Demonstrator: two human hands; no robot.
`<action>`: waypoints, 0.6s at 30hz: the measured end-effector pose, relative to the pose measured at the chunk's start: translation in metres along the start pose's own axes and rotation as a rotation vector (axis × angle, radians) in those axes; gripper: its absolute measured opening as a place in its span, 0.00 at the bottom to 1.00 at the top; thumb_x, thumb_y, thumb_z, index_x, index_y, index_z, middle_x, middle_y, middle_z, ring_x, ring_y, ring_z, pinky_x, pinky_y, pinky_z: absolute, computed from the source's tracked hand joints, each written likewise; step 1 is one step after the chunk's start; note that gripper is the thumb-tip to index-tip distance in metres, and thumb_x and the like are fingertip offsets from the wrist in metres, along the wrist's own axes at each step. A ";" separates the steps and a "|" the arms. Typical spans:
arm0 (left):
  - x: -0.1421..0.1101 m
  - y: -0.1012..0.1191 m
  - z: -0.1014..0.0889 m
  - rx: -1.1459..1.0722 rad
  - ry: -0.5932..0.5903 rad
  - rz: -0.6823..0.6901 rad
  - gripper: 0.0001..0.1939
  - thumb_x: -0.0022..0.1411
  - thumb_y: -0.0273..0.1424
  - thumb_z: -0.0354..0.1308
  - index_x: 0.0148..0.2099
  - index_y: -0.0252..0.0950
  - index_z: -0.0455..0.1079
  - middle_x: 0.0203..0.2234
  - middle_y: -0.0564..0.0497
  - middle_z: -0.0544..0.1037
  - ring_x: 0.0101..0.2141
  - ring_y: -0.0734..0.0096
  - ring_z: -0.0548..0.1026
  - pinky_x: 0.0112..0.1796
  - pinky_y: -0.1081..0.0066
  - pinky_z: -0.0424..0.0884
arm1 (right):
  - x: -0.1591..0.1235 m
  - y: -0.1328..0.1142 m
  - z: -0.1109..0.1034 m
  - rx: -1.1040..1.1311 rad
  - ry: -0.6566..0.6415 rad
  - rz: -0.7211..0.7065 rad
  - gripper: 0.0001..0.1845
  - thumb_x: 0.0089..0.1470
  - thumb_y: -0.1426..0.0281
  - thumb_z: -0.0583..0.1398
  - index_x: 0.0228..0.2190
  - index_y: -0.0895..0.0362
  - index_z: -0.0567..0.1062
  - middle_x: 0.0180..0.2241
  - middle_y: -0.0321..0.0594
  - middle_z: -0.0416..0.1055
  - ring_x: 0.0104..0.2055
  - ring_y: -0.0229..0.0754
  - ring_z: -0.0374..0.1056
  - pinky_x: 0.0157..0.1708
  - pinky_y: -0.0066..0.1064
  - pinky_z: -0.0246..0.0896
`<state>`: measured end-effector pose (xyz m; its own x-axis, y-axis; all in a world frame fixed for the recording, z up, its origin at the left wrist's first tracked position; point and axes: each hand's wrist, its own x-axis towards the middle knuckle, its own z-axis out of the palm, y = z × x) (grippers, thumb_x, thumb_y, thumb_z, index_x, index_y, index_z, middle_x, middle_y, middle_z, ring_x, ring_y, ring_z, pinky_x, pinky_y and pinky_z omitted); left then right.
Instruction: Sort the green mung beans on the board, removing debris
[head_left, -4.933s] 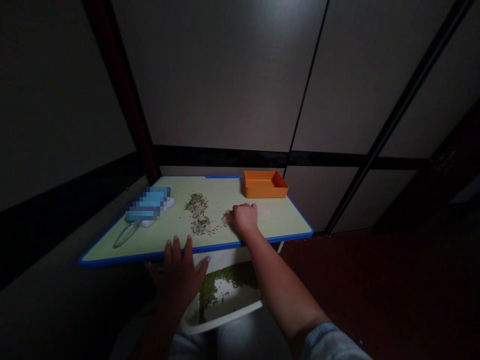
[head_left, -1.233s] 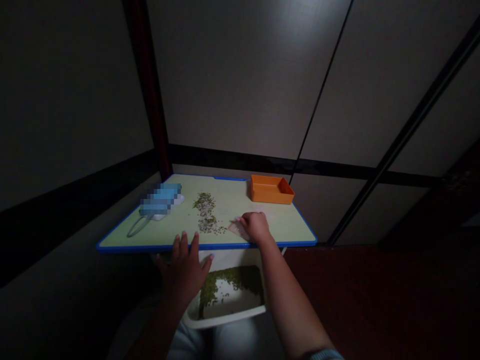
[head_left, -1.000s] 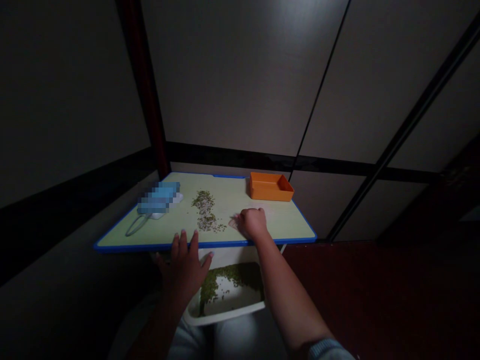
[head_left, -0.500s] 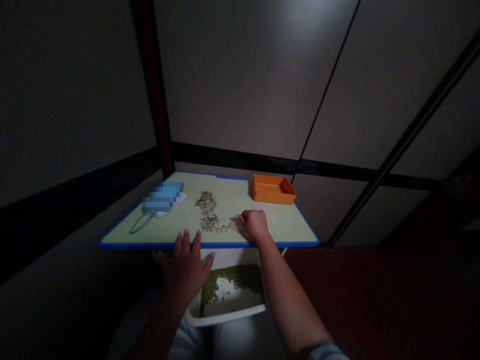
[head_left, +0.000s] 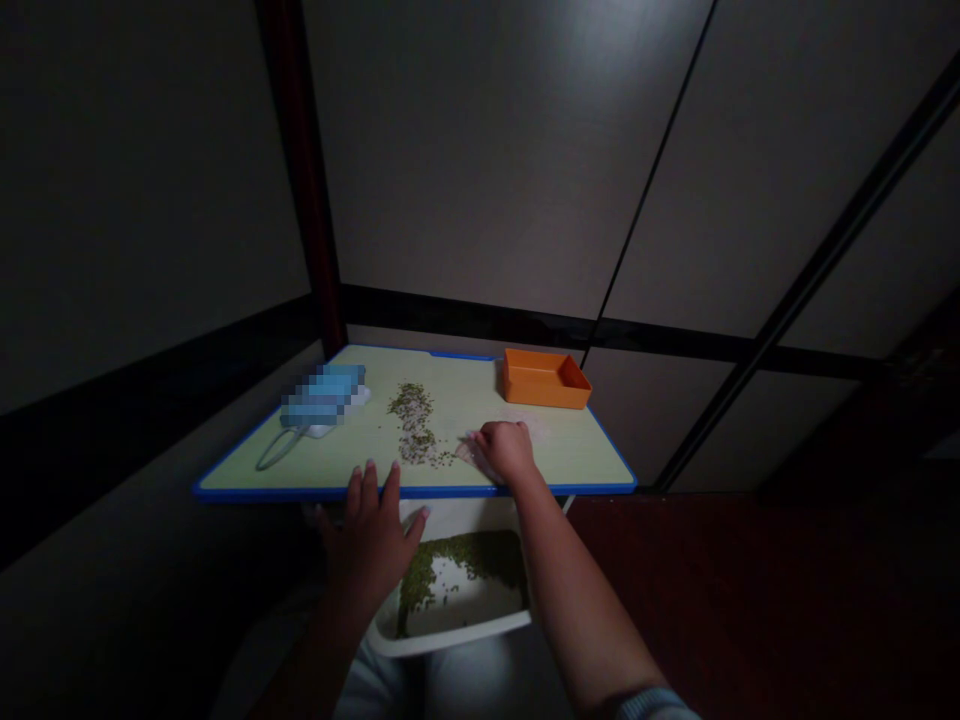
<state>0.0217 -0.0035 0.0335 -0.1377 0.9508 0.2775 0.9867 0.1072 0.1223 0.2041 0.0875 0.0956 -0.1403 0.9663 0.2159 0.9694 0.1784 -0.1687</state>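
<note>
On the pale yellow-green tabletop (head_left: 375,362) lies a strip of mixed small green and whitish grains (head_left: 414,425). My right hand (head_left: 508,452) is closed and rests on the table to the right of this strip. Beside its fingers is a small pale pinkish patch (head_left: 472,455); whether it is grains or a flat piece, I cannot tell. What the fingers hold is hidden. My left hand (head_left: 371,535) is open with its fingers spread, its fingertips at the blue front edge of the table. Below the edge, a white drawer-like bin (head_left: 457,636) holds many green grains (head_left: 480,552).
An orange open box (head_left: 544,393) stands at the table's back right. On the left lies a blue, blurred-out packet (head_left: 324,395) with a looped strap (head_left: 279,450) and something white beneath it. Behind the table rise dark panelled walls (head_left: 495,170).
Hardly anything differs. Both hands stay in nearly the same places and the grains lie as before; the view has shifted very slightly.
</note>
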 end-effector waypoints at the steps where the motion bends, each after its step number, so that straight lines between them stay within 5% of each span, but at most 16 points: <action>1: 0.000 0.000 0.000 0.002 0.001 0.001 0.33 0.62 0.45 0.42 0.67 0.38 0.49 0.67 0.39 0.48 0.66 0.51 0.44 0.57 0.35 0.46 | 0.000 0.001 0.001 0.000 0.005 0.005 0.17 0.62 0.60 0.52 0.33 0.54 0.78 0.35 0.44 0.78 0.39 0.42 0.71 0.42 0.33 0.51; 10: 0.000 0.001 -0.004 -0.010 -0.013 0.001 0.34 0.63 0.45 0.42 0.67 0.38 0.48 0.67 0.39 0.48 0.66 0.51 0.44 0.57 0.35 0.45 | 0.000 0.018 -0.002 -0.026 0.015 0.253 0.20 0.61 0.58 0.51 0.34 0.56 0.78 0.38 0.49 0.77 0.42 0.46 0.71 0.45 0.36 0.50; 18: 0.000 -0.001 0.000 0.016 0.031 0.020 0.33 0.63 0.45 0.41 0.67 0.37 0.49 0.67 0.38 0.49 0.66 0.50 0.45 0.57 0.35 0.46 | 0.008 -0.010 0.011 -0.065 0.099 0.129 0.19 0.61 0.59 0.52 0.35 0.57 0.78 0.36 0.50 0.77 0.41 0.46 0.70 0.46 0.40 0.48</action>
<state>0.0210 -0.0039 0.0332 -0.1204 0.9434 0.3092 0.9905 0.0931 0.1015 0.1913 0.0957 0.0882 0.0037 0.9568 0.2907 0.9895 0.0386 -0.1395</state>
